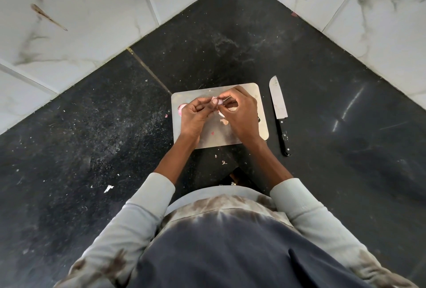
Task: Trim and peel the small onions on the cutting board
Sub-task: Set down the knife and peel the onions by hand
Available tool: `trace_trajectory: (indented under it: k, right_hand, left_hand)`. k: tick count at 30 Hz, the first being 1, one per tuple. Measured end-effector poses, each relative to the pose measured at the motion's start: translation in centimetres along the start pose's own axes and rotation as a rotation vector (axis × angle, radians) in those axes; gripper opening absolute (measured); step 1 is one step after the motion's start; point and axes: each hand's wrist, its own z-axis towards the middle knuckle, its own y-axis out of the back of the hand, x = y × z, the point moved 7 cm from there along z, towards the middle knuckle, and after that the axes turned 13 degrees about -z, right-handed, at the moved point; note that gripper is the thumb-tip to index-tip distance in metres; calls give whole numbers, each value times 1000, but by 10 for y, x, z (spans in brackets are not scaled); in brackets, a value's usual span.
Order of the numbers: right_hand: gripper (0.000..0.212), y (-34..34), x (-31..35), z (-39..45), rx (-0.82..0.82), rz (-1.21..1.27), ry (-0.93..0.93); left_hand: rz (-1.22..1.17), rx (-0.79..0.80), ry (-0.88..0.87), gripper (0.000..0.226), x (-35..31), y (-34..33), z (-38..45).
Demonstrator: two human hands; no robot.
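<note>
Grey long sleeves [143, 214] frame my view. Beyond them, my left hand [192, 116] and right hand [239, 112] together pinch one small pink onion [216, 101] above the pale rectangular cutting board [259, 103]. A second pink onion [181, 109] lies on the board, half hidden by my left hand. One black-handled steel knife [279, 112] rests on the black stone counter [92, 126], just right of the board.

Both forearms are reaching toward 12 o'clock, converging from pushed-up grey sleeves. The left hand [196, 114] is curling its fingers and pinching a small onion [216, 101] at its tips. The right hand [241, 112] is meeting it from 3 o'clock, thumb and forefinger pinching the same onion.
</note>
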Motion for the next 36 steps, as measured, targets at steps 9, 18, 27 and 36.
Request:
trace_trajectory:
  k: [9,18,27,36]
  right_hand:
    - [17,6,1,2,-12,15,7]
    - [15,8,-1,1,-45,80,-49]
    - [16,8,-7,-2,-27,180,-117]
    - [25,0,-23,-4,47,249,-254]
  left_hand:
    - [217,-27,-158,22,-17,4,2]
    - [293,-41,-201,22,-29,-6,-6]
    - [266,-73,-174,20,-27,-3,-5]
    - [309,-131,-170,17,-25,4,-1]
